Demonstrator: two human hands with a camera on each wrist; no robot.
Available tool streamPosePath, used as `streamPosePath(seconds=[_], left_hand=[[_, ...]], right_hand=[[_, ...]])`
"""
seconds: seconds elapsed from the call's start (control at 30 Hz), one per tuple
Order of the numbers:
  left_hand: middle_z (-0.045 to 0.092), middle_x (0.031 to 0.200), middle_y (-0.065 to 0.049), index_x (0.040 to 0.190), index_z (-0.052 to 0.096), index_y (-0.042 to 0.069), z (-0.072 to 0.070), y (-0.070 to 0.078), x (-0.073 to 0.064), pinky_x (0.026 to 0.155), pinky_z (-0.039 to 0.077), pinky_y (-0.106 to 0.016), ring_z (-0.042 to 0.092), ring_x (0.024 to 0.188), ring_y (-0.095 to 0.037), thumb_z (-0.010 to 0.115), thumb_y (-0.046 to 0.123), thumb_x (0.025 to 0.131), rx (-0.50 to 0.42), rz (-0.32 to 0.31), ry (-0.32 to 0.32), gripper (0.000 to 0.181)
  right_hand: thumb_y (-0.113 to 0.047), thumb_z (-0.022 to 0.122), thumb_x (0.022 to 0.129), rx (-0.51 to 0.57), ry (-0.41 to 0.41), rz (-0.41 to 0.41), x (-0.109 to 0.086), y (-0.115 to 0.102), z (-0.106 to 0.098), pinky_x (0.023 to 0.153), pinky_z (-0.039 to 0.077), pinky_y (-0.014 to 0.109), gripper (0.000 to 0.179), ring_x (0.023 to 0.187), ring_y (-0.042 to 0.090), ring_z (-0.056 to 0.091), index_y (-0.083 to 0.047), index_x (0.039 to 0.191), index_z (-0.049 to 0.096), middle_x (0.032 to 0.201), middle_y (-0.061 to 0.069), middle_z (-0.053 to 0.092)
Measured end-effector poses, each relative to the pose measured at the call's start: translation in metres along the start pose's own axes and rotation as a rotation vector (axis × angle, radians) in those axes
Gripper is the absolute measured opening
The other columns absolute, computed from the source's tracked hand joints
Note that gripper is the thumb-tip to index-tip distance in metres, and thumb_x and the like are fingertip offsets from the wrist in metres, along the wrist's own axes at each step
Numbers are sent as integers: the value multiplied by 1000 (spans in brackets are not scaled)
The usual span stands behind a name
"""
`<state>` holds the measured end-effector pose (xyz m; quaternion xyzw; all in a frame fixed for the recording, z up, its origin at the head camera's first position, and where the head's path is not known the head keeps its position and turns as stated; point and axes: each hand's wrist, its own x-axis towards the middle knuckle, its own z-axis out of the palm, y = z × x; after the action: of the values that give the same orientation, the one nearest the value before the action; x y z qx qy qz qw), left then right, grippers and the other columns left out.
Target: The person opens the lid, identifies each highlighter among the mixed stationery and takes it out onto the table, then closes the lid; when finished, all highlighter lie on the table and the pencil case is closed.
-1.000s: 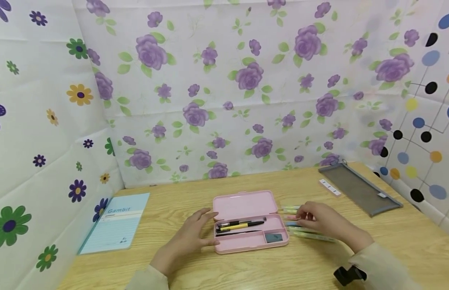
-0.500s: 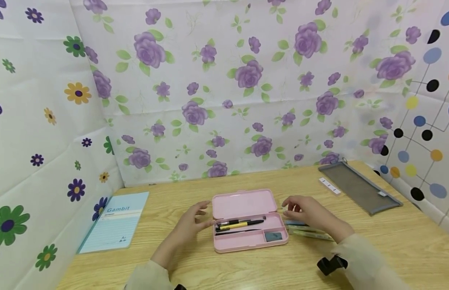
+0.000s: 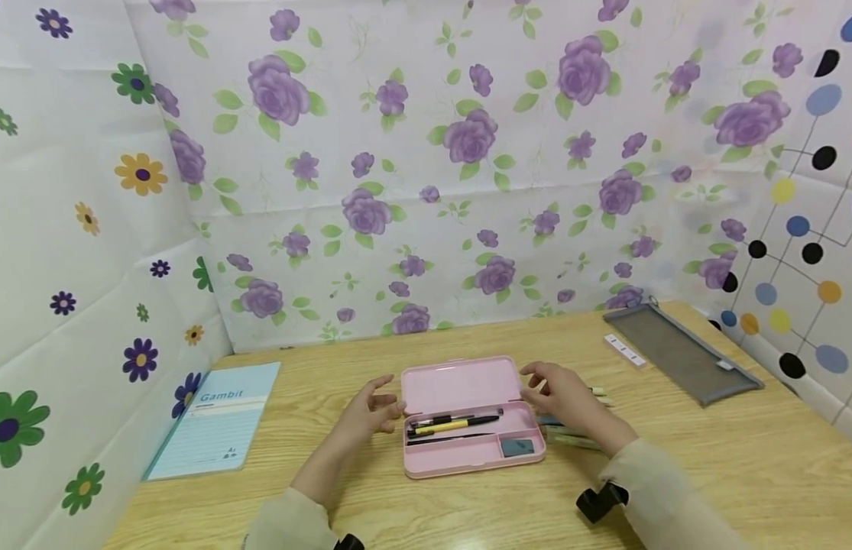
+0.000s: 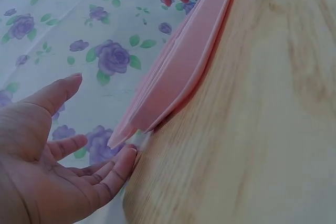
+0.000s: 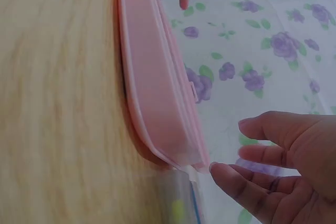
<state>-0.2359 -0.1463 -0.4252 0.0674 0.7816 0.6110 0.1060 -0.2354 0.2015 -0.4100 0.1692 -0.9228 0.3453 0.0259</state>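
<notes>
A pink pencil case (image 3: 460, 384) lies with its lid folded back on the wooden table. In its tray are a yellow-and-black pen (image 3: 453, 427), other dark pens and a grey-blue eraser (image 3: 518, 447). My left hand (image 3: 365, 411) is at the left end near the hinge, fingers spread and slightly bent, holding nothing. At the right end, my right hand (image 3: 562, 397) has its fingertips beside the lid's edge. The right wrist view shows that hand's thumb and fingers apart, with nothing between them. Several pale highlighters (image 3: 577, 441) lie beneath it, partly hidden.
A light blue notebook (image 3: 215, 420) lies at the left. At the back right are a grey mesh zip pouch (image 3: 683, 355) and a small white strip (image 3: 624, 350) with dark marks. Flower-printed cloth (image 3: 432, 229) rises behind the table and along the left side.
My right hand has moved left from over the highlighters to the lid's right end. My left hand has drawn slightly away from the case's tray and up toward its hinge.
</notes>
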Motion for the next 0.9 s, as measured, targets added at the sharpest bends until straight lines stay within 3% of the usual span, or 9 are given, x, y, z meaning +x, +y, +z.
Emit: streamPosePath(seconds=[0.27, 0.4, 0.53, 0.67, 0.77, 0.9], left_hand=[[50, 135, -28, 149, 32, 8, 6, -5, -3, 83, 57, -36, 63, 107, -25, 64, 17, 93, -22, 16, 29, 65], [50, 136, -27, 149, 33, 8, 10, -8, -5, 86, 56, -30, 58, 113, -29, 65, 9, 91, -22, 54, 13, 66], [53, 132, -26, 146, 38, 7, 12, -11, -6, 83, 56, -23, 58, 106, -25, 66, 0, 88, 10, 136, 25, 64], [55, 128, -26, 143, 42, 5, 14, -17, -5, 80, 55, -21, 59, 99, -20, 66, -4, 86, 106, 257, 59, 62], [54, 130, -24, 143, 43, 7, 17, -19, -3, 81, 54, -21, 60, 103, -25, 65, -7, 84, 143, 275, 88, 64], [52, 136, -21, 143, 43, 11, 21, -22, -3, 85, 54, -27, 58, 114, -35, 64, -9, 84, 124, 236, 119, 66]], right_hand=[[-14, 61, 94, -8, 6, 5, 0, -3, 8, 56, 51, 20, 33, 70, 11, 59, 2, 123, 58, 105, 18, 63], [-14, 61, 93, -49, 25, -12, 1, -3, 10, 56, 51, 21, 31, 70, 10, 60, 2, 120, 60, 104, 17, 64], [-13, 62, 93, -81, 43, -29, 1, -4, 11, 56, 51, 21, 30, 70, 10, 60, 3, 118, 61, 100, 16, 65], [-13, 63, 92, -98, 72, -24, 2, -6, 12, 56, 50, 21, 33, 70, 11, 60, 3, 120, 60, 98, 14, 65], [-10, 64, 90, -90, 86, -20, 1, -6, 14, 56, 50, 22, 37, 71, 13, 61, 5, 123, 59, 96, 14, 65], [-7, 66, 87, -85, 95, -17, 1, -5, 15, 58, 51, 23, 42, 71, 13, 61, 8, 125, 56, 94, 13, 65]])
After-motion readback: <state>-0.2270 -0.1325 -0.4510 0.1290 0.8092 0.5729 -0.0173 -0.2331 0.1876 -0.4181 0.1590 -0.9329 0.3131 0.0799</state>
